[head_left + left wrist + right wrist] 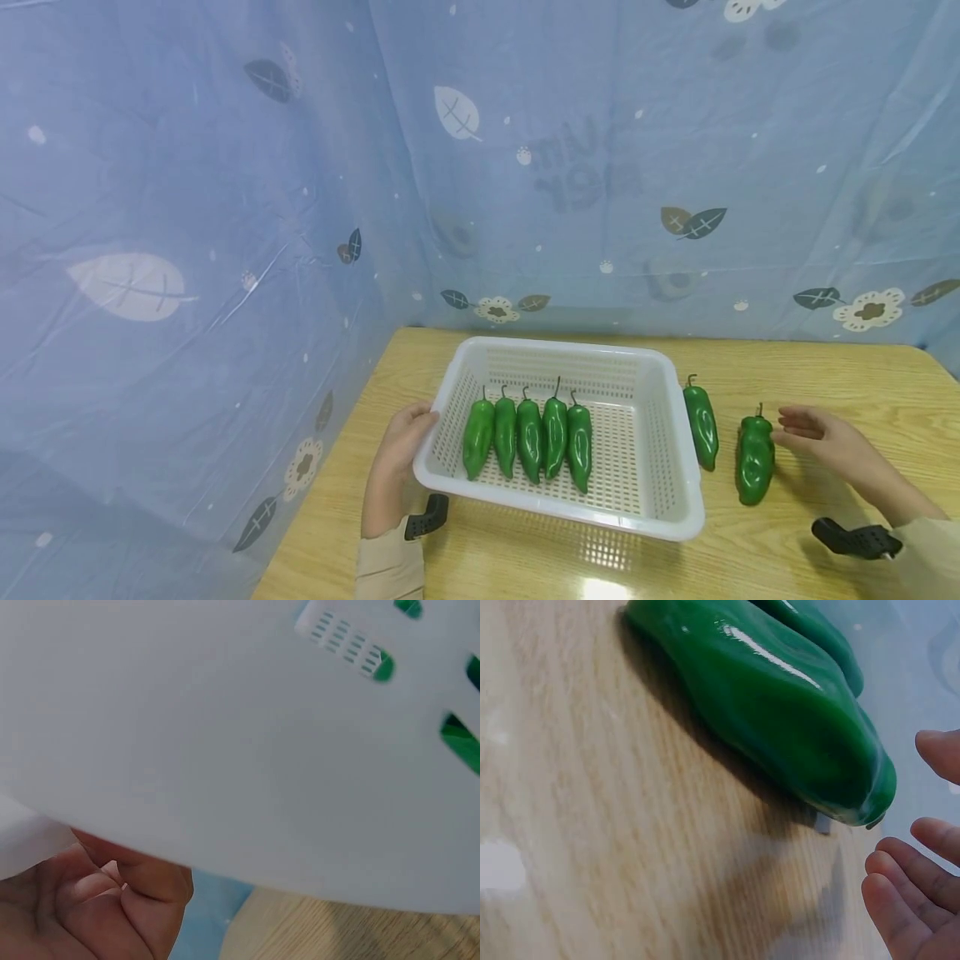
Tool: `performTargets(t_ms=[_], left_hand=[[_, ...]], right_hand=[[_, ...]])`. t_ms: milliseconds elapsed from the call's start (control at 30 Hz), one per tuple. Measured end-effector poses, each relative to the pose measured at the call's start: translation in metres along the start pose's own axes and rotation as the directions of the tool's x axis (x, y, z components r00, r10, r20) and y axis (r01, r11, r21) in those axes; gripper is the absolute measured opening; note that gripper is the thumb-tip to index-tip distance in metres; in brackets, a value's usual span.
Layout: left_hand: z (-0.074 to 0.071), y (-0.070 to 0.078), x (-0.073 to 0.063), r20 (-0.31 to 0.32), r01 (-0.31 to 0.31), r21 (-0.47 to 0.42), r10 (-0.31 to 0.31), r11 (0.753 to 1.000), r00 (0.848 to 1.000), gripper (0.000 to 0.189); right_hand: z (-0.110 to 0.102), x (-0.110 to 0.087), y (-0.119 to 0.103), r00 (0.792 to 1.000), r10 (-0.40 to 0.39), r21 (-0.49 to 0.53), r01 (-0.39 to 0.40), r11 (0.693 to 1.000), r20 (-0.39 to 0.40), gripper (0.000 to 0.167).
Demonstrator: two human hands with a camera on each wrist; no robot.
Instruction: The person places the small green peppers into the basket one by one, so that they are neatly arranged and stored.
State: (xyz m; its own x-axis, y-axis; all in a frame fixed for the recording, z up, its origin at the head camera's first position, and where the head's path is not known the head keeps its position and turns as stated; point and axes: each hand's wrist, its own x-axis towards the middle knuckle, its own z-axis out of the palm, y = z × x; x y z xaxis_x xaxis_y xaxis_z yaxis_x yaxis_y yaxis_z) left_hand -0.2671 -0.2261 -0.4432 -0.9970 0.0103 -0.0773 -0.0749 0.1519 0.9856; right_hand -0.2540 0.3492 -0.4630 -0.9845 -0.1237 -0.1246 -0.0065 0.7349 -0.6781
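Observation:
In the head view a white plastic basket (600, 517) stands tilted over the table, with several green peppers (529, 435) lined up side by side in its left part. My left hand (401, 440) grips the basket's left rim; in the left wrist view its curled fingers (154, 881) show below the white wall. To the right of the basket, my right hand (825, 446) is held with its fingers apart, fingertips right at the upper end of a wide green pepper (754, 462). Nothing lies between thumb and fingers in the right wrist view. A slimmer green pepper (702, 425) lies between that one and the basket.
The wooden table (517, 554) reaches back to a blue patterned curtain (600, 167), which also runs down the left side. A black wrist mount (427, 517) sits on the left wrist, and another black mount (855, 537) is on the right.

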Motion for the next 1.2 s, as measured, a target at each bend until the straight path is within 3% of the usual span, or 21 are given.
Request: performTargets(t_ms=[733,1200], left_hand=[[0.002,0.000,-0.002,-0.043,0.014,0.022,-0.013,1.000,0.999,0.036],[0.003,0.000,-0.003,-0.036,0.003,0.028,-0.001,1.000,0.999,0.037]], right_hand=[[0.010,0.006,0.008,0.999,-0.035,-0.010,0.035,0.999,-0.008,0.067],[0.014,0.009,0.008,0.999,-0.034,0.014,0.033,0.999,0.013,0.070]])
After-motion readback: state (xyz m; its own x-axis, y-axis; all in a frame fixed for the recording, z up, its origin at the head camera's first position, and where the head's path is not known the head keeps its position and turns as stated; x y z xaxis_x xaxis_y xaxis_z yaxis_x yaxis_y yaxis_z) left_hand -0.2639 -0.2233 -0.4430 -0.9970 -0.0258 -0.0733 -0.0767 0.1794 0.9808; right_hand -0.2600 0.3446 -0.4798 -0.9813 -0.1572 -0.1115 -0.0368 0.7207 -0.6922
